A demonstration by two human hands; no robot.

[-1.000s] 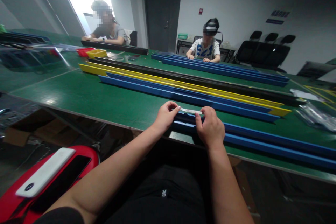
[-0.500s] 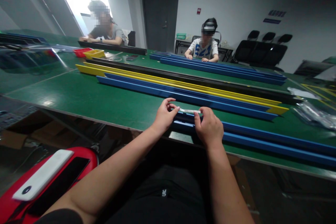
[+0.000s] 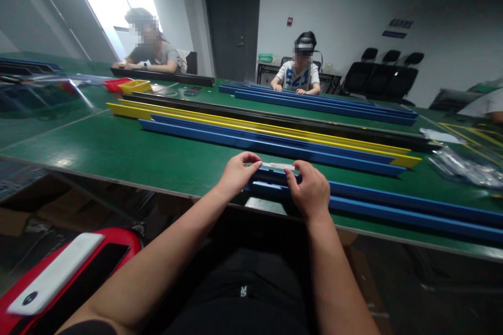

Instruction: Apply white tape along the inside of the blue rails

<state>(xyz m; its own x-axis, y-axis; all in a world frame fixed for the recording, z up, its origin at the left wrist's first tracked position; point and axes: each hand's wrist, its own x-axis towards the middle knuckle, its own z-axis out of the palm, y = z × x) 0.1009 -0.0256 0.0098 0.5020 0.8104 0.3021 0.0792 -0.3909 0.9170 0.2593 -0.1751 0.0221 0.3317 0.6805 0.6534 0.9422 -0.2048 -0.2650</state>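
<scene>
Between my two hands a short, thin white strip (image 3: 277, 166) is stretched level; its exact kind is too small to make out. My left hand (image 3: 238, 172) pinches its left end between thumb and fingertips. At the other end, my right hand (image 3: 309, 188) is closed on the strip with thumb and bent fingers. Just below and behind the strip lies a long blue channel profile (image 3: 377, 209), its left end near my hands and running off to the right along the table's front edge. Part of that profile is hidden by my right hand.
Farther back on the green table (image 3: 78, 141) lie another blue profile (image 3: 220, 138), a yellow profile (image 3: 126, 111) and a black one (image 3: 346, 132). Two people sit opposite. Red (image 3: 116, 85) and yellow (image 3: 134, 87) bins stand left; clear plastic bags (image 3: 466, 167) lie right.
My left fingertips have closed together more at the strip's left end, and the strip looks straighter. The whole view has shifted slightly; a person's arm shows at the far right.
</scene>
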